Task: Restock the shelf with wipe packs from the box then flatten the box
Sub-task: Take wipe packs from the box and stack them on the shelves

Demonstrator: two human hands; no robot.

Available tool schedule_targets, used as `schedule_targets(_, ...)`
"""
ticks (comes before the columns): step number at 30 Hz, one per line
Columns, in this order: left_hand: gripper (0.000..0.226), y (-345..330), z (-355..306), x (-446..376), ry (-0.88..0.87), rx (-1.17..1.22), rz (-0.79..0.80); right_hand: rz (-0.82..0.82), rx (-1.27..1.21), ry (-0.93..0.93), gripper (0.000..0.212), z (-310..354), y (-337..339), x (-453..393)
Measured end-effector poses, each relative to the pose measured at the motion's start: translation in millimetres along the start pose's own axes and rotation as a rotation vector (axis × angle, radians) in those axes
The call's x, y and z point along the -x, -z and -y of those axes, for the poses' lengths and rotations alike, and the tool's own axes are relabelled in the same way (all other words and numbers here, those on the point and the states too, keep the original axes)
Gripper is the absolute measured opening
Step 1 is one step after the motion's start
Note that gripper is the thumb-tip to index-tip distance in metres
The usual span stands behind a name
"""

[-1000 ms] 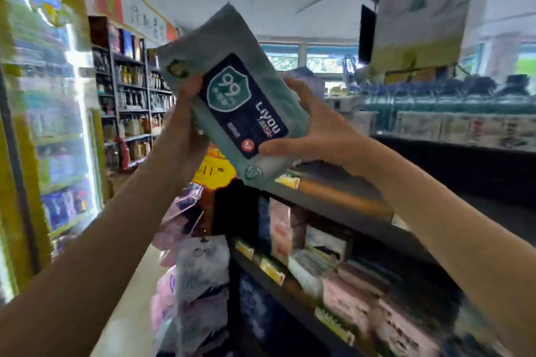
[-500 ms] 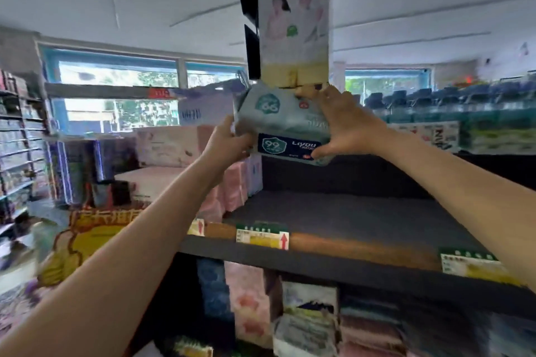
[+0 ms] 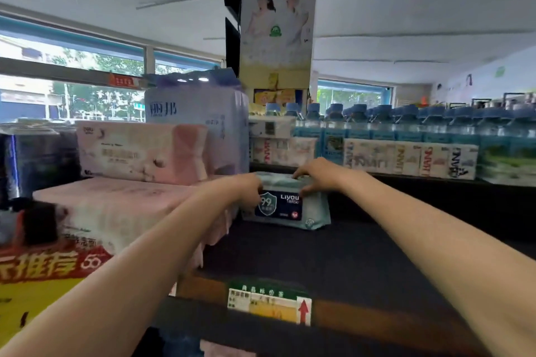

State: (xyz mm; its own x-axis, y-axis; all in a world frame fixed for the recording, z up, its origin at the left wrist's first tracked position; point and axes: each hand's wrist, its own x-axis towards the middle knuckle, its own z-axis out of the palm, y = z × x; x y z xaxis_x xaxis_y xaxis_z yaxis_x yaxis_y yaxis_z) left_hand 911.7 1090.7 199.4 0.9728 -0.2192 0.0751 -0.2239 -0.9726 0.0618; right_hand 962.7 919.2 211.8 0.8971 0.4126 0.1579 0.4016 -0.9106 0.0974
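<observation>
Wipe pack [image 3: 285, 203] on shelf [image 3: 333, 252], gripped between both hands' fingers [image 3: 298, 174].

A hanging poster [image 3: 278, 17] shows two people. Below it and to the left, pink tissue packs [image 3: 139, 153] are stacked beside a pale purple pack [image 3: 200, 116]. Right of the poster, blue-capped bottles [image 3: 420, 124] stand in rows. A price tag [image 3: 268, 303] sits far below.

arms: bare to frame edge | sleeves: none seen | rings, watch: apparently none, view blurred
</observation>
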Motion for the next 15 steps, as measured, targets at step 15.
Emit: schedule_targets(15, 0.038, -10, -68, 30, -0.404, 0.119, -0.192, -0.393, 0.086, -0.238, 0.024, 28, 21, 162)
